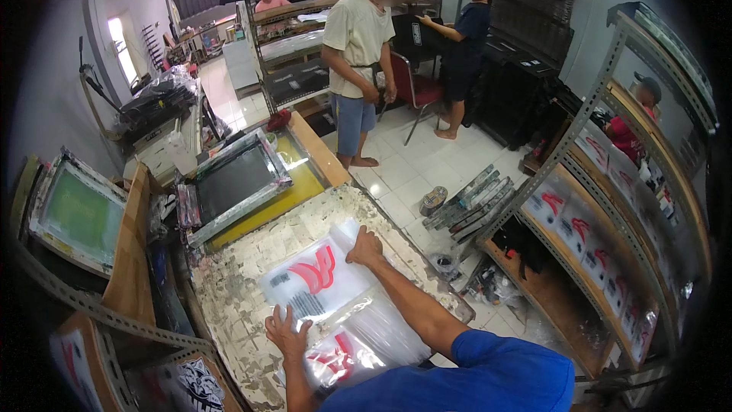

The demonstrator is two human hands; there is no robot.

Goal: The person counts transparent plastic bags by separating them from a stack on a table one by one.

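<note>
A clear plastic bag (pixel 301 278) with a red curved mark and dark print lies flat on the worn, paint-crusted table. At its far right corner, my right hand (pixel 366 249) has its fingers closed on the bag's bunched edge. My left hand (pixel 287 333) rests by the near left edge, fingers spread and tips at the plastic. Closer to me, a stack of clear bags (pixel 389 328) lies beneath my right forearm. Another printed bag (pixel 333 358) with red marks sits beside that stack, partly hidden by my body.
A screen-printing frame (pixel 236 179) lies at the table's far left, over a yellow surface. Another green-meshed frame (pixel 80 210) leans at left. Metal racks (pixel 568 160) holding printed sheets stand at right. Two people stand beyond the table near a red chair (pixel 415 80); frames lean on the floor.
</note>
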